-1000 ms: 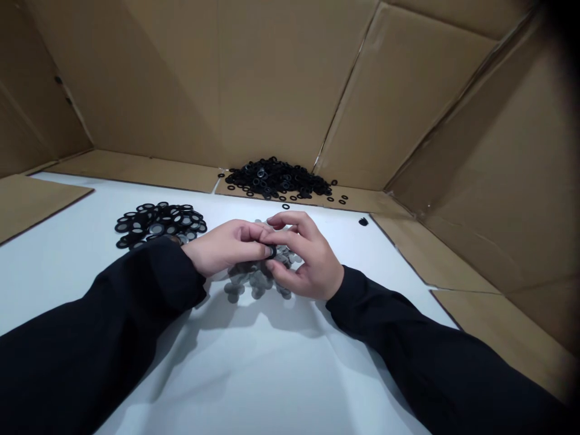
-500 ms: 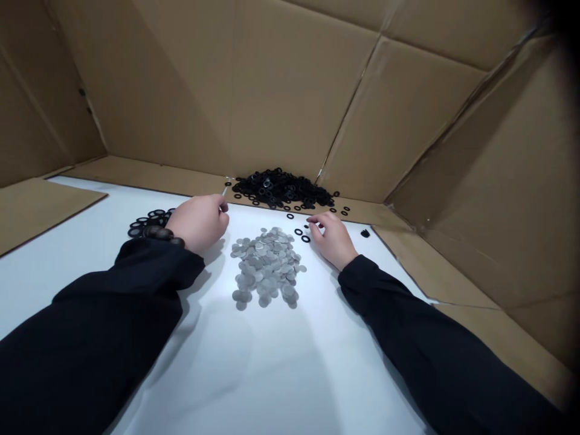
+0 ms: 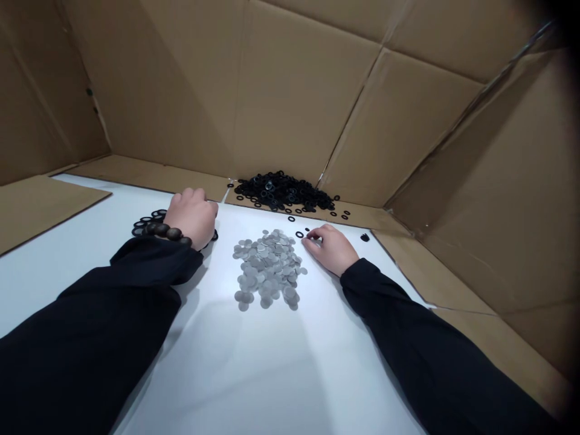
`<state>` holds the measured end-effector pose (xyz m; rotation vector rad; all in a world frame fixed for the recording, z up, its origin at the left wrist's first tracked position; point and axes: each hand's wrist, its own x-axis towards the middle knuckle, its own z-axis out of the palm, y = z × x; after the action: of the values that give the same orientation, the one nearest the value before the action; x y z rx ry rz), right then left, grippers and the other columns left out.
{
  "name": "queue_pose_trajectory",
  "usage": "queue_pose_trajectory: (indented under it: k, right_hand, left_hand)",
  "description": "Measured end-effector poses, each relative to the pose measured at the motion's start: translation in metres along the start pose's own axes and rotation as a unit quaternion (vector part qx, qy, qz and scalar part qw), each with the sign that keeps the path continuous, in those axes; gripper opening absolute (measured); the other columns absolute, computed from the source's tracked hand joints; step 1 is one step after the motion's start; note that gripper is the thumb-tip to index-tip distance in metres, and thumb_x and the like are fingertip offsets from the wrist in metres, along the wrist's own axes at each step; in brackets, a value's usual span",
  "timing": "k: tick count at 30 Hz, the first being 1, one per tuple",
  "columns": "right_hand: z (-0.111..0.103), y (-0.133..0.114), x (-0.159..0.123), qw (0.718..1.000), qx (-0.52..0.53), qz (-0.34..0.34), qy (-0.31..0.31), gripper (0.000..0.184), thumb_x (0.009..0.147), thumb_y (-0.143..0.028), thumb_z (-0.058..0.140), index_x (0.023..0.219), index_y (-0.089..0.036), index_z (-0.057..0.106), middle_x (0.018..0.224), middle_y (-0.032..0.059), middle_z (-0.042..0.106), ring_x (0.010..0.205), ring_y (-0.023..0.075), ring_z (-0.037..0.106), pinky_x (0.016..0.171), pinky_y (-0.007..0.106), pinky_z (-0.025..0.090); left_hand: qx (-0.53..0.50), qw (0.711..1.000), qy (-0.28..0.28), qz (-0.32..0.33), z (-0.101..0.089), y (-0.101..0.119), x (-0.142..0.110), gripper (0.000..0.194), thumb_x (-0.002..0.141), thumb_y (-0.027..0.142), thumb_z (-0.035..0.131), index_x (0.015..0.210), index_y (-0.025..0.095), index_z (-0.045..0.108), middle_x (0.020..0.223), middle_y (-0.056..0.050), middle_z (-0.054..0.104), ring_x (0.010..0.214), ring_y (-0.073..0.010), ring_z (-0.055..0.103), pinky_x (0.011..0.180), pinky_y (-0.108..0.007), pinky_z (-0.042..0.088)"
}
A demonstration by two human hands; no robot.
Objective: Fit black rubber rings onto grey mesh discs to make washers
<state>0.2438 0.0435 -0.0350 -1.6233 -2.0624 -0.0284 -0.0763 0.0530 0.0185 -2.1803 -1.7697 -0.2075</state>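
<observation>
My left hand [image 3: 193,217] is bent down over the left part of the white surface, its fingertips hidden behind the knuckles. Beside its wrist lies a cluster of black rings [image 3: 144,225], some with pale centres. Part of another black ring [image 3: 215,235] peeks out at the right edge of that hand; whether it is held is unclear. My right hand [image 3: 330,248] has thumb and forefinger brought together on a black ring, mostly covered by the fingertips. Another loose black ring [image 3: 299,234] lies just beyond them. Between the hands spreads a heap of thin grey discs [image 3: 269,266].
A big pile of black rings [image 3: 283,192] sits at the back on a cardboard strip, with stray rings around it. A small black clump [image 3: 365,238] lies to the right. Tall cardboard walls [image 3: 294,90] enclose the back and sides of the white tabletop [image 3: 272,368].
My left hand has moved left and its knuckles now face up, and a ring shows at its right edge. My right hand has shifted slightly toward the discs and closed on one ring.
</observation>
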Motion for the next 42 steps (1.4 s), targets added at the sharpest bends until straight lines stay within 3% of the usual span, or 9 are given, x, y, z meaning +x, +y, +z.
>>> queue_pose_trajectory:
  k: [6,9,12,17,20,26,31,38,42]
  right_hand:
    - [-0.004,-0.017,-0.006,0.993,0.112,0.035,0.014,0.016,0.079,-0.033,0.063,0.077,-0.018,0.066,0.074,0.0036,0.066,0.069,0.0169,0.057,0.068,0.03,0.044]
    - [-0.005,-0.042,-0.013,0.967,0.248,0.064,0.016,0.021,0.08,-0.038,0.064,0.08,-0.017,0.069,0.073,0.0034,0.069,0.065,0.0156,0.059,0.063,0.028,0.045]
    - [-0.007,-0.066,-0.024,0.944,0.323,0.056,0.02,0.023,0.08,-0.039,0.065,0.082,-0.017,0.07,0.073,0.0038,0.069,0.063,0.0147,0.06,0.059,0.026,0.046]
    - [-0.007,-0.077,-0.034,0.917,0.393,0.061,0.019,0.022,0.08,-0.038,0.066,0.085,-0.016,0.069,0.077,0.0043,0.07,0.065,0.0142,0.06,0.06,0.026,0.048]
    - [-0.004,-0.075,-0.033,0.92,0.388,0.058,0.015,0.022,0.081,-0.037,0.066,0.085,-0.016,0.069,0.077,0.004,0.07,0.065,0.0145,0.06,0.061,0.026,0.048]
    - [0.0,-0.066,-0.03,0.955,0.295,-0.015,0.015,0.02,0.087,-0.031,0.057,0.093,-0.017,0.069,0.087,0.0055,0.068,0.076,0.0163,0.061,0.07,0.029,0.049]
    - [0.002,-0.054,-0.029,0.984,0.147,-0.093,-0.039,0.016,0.085,-0.028,0.059,0.093,-0.02,0.07,0.089,0.0064,0.061,0.086,0.0193,0.058,0.078,0.031,0.046]
    - [-0.002,-0.056,-0.028,0.985,0.135,-0.107,-0.01,0.012,0.088,-0.024,0.053,0.083,-0.019,0.063,0.082,0.0043,0.06,0.078,0.0179,0.055,0.073,0.03,0.042]
    - [-0.005,-0.064,-0.029,0.972,0.23,-0.027,0.026,0.012,0.088,-0.027,0.052,0.085,-0.019,0.06,0.077,0.0021,0.061,0.069,0.0151,0.054,0.066,0.028,0.043]
  left_hand:
    - [-0.213,0.972,0.068,0.074,-0.005,0.026,-0.008,0.025,0.084,0.023,0.046,0.092,0.016,0.068,0.098,-0.011,0.063,0.096,-0.0265,0.055,0.086,-0.039,0.041]
    - [-0.393,0.914,0.001,0.099,-0.009,0.052,-0.018,0.025,0.085,0.031,0.051,0.096,0.017,0.068,0.094,-0.006,0.065,0.085,-0.0199,0.058,0.077,-0.032,0.044]
    - [-0.51,0.853,-0.087,0.073,-0.01,0.076,-0.027,0.029,0.085,0.037,0.053,0.101,0.018,0.067,0.089,-0.003,0.068,0.077,-0.0167,0.059,0.069,-0.028,0.045]
    - [-0.598,0.785,-0.161,0.006,-0.006,0.089,-0.03,0.028,0.084,0.042,0.054,0.084,0.017,0.067,0.07,-0.001,0.062,0.06,-0.0128,0.052,0.054,-0.024,0.039]
    - [-0.626,0.759,-0.182,0.002,-0.006,0.088,-0.031,0.026,0.082,0.041,0.057,0.083,0.016,0.066,0.067,0.0,0.058,0.055,-0.0105,0.047,0.05,-0.023,0.035]
    - [-0.633,0.753,-0.18,-0.016,-0.005,0.087,-0.031,0.018,0.079,0.034,0.06,0.077,0.016,0.062,0.061,0.002,0.053,0.051,-0.009,0.044,0.047,-0.021,0.032]
    - [-0.639,0.751,-0.161,-0.032,-0.002,0.086,-0.029,0.013,0.077,0.03,0.06,0.075,0.017,0.06,0.057,0.003,0.051,0.051,-0.01,0.046,0.048,-0.022,0.034]
    - [-0.622,0.769,-0.147,-0.036,0.001,0.084,-0.028,0.011,0.075,0.027,0.056,0.074,0.017,0.06,0.058,0.002,0.052,0.052,-0.0105,0.047,0.05,-0.022,0.036]
    - [-0.619,0.769,-0.153,-0.034,0.002,0.083,-0.028,0.013,0.075,0.028,0.056,0.076,0.017,0.062,0.059,0.002,0.053,0.052,-0.0105,0.047,0.05,-0.022,0.036]
